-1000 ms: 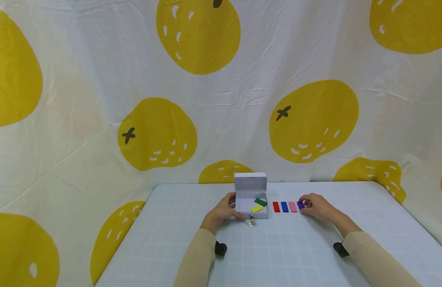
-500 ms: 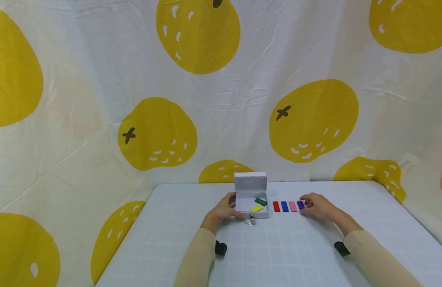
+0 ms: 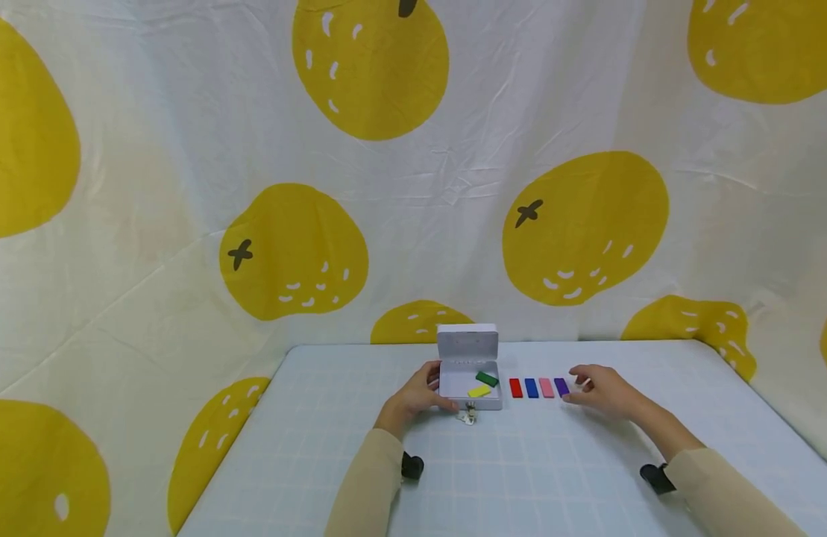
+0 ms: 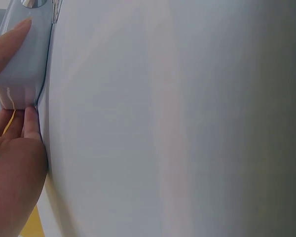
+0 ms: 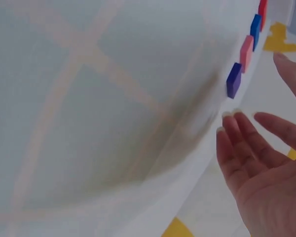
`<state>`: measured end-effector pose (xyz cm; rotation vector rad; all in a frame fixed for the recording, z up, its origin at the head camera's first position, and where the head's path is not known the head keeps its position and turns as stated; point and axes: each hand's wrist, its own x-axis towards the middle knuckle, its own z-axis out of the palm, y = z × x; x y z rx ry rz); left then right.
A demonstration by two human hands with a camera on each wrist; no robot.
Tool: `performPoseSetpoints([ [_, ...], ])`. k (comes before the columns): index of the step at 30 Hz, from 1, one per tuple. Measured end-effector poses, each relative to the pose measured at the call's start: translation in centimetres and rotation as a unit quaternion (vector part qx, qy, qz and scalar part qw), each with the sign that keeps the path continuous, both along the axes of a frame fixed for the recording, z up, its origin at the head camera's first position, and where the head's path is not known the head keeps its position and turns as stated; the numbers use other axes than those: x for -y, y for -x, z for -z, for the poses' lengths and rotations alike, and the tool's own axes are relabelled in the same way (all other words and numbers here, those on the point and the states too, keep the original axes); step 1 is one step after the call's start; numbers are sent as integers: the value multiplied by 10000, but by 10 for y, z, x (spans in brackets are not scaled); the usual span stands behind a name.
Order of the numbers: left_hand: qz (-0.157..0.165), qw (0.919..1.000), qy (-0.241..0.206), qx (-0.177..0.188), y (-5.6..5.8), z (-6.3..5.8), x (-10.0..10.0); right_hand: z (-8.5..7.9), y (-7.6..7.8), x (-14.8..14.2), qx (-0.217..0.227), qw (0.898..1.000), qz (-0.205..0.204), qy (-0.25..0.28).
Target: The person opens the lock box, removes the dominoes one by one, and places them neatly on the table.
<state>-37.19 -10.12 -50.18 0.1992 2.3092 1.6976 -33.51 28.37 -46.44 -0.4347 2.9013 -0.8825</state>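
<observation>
A small white lockable box [image 3: 488, 403] stands with its lid raised, and keys [image 3: 468, 418] hang from its front lock. Inside lie a green block [image 3: 487, 379] and a yellow block [image 3: 479, 391]. My left hand [image 3: 416, 391] holds the box's left end, thumb on the front wall and fingers against the side, as the left wrist view also shows. To the right, a red block [image 3: 515, 388], a blue block [image 3: 531, 388], a pink block [image 3: 546, 388] and a purple block [image 3: 561, 387] form a row. Beside the purple one, my right hand [image 3: 604, 390] has spread fingers with nothing between them.
A pale checked cloth covers the table [image 3: 520, 477]. Behind it hangs a white curtain [image 3: 440, 246] printed with large yellow fruit. Both forearms reach in from the front, with a black wrist camera [image 3: 658, 479] on the right one.
My right hand has let go of the purple block and drawn a little to the right, its fingers spreading. The block stays at the row's end. My left hand has not moved.
</observation>
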Motion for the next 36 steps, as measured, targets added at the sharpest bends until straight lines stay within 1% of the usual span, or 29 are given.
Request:
performPoseSetpoints([
  [3,-2,10000,-21,9,1,1,0,-4,-4,7,38,9999,90,45],
  [5,12,10000,-76,11,1,1,1,-6,-5,14,-3,10000,49,56],
  [10,-27,9999,-142,55,0,1,1,-17,-9,36,-127,9997,-157,113],
  [14,-79,9999,-52,37,-1,1,0,-25,-10,53,-233,9990,-347,132],
  [16,-61,10000,-22,4,0,1,0,-26,-10,61,-306,9983,-469,147],
  [23,-4,10000,-49,-5,1,1,0,-32,-4,88,-582,9942,-889,144],
  [29,-78,9999,-34,64,2,2,-1,-34,2,112,-443,9924,-1112,292],
  [36,-34,9999,-52,86,3,3,0,-32,10,135,-380,9886,-1437,230],
])
